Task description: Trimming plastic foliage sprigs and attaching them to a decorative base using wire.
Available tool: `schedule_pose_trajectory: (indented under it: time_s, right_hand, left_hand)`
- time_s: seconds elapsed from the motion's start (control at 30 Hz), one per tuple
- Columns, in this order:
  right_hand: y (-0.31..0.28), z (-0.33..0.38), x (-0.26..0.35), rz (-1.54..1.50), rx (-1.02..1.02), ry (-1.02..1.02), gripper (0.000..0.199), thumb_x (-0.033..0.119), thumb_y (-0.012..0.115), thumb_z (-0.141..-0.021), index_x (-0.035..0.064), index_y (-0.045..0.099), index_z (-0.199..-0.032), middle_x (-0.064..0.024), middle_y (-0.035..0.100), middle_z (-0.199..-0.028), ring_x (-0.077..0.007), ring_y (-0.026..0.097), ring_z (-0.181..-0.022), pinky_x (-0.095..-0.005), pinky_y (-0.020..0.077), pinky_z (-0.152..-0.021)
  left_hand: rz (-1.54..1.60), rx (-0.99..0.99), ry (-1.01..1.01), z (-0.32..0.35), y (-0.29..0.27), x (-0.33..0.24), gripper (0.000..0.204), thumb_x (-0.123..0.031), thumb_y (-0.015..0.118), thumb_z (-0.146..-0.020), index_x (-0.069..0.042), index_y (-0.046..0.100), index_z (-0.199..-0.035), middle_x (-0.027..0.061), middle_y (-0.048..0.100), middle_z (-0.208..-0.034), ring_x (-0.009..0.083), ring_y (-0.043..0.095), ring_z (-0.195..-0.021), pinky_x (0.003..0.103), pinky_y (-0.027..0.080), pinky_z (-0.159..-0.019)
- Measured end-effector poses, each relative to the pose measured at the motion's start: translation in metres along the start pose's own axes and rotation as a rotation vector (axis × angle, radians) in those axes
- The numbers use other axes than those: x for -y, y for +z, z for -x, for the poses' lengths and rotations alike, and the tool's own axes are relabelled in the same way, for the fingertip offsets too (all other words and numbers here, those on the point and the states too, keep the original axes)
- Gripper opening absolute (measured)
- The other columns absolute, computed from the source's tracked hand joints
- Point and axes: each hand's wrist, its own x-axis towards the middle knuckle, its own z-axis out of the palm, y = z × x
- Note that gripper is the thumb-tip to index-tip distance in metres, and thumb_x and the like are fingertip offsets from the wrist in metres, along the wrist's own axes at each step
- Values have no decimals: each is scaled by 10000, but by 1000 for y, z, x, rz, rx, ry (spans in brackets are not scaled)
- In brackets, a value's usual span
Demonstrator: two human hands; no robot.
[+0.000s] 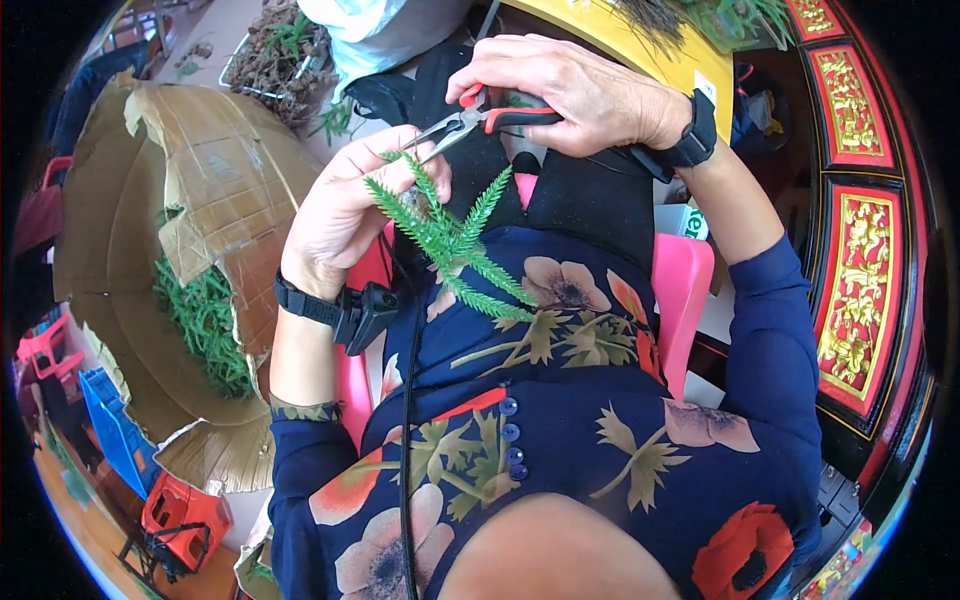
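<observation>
In my right hand (575, 95) is a pair of long-nosed pliers (466, 120) with red and black handles, its jaws parted and pointing left. The jaw tips reach the fingers of my left hand (345, 205), which are closed in a pinch. From that pinch a green plastic-looking leaf sprig (455, 238) with several narrow fronds hangs over my lap. Its stem end is mostly hidden by the fingers and the jaws, so I cannot tell whether the pliers grip it.
A torn cardboard box (225, 165) at the left holds green sprigs (205, 330). Behind it stands a white tray (235, 65) of brown and green plant pieces, beside a white bag (380, 35). A yellow tabletop (690, 60) lies far right, and a pink chair (683, 290) is under me.
</observation>
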Motion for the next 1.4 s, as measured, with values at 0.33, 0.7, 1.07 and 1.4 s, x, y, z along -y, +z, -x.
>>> schedule_pose_trajectory:
  time_s: [0.33, 0.7, 1.07, 1.4]
  right_hand:
    - [4, 9, 13, -85, 44, 263, 246, 93, 616, -768, -7, 585, -991, -165, 602, -876, -326, 589, -776, -374, 482, -728]
    - [11, 14, 22, -46, -66, 341, 282, 61, 620, -736, 6, 560, -1006, -160, 591, -894, -329, 577, -801, -368, 473, -740]
    - [11, -2, 14, -40, -226, -44, 376, 32, 626, -698, 18, 545, -1065, -132, 574, -950, -305, 577, -838, -349, 473, -739]
    - [13, 7, 39, -102, -92, 376, 288, 33, 618, -710, 16, 569, -993, -113, 589, -898, -282, 589, -755, -346, 472, -653]
  left_hand:
    - [-24, -136, 44, -1, 9, -1, 174, -152, 593, -899, -30, 600, -1023, 52, 621, -858, 113, 579, -805, 227, 432, -695]
    - [-310, -543, 214, -4, 31, 0, 103, -126, 598, -886, -33, 627, -919, -11, 590, -771, 48, 507, -682, 196, 393, -640]
    - [258, 36, 88, 4, 20, 1, 204, -217, 594, -862, -14, 569, -864, 42, 565, -747, 119, 508, -652, 236, 403, -620]
    - [-634, -600, 328, 8, 41, -13, 127, -93, 599, -876, -5, 622, -965, -4, 613, -820, 30, 533, -675, 162, 414, -594]
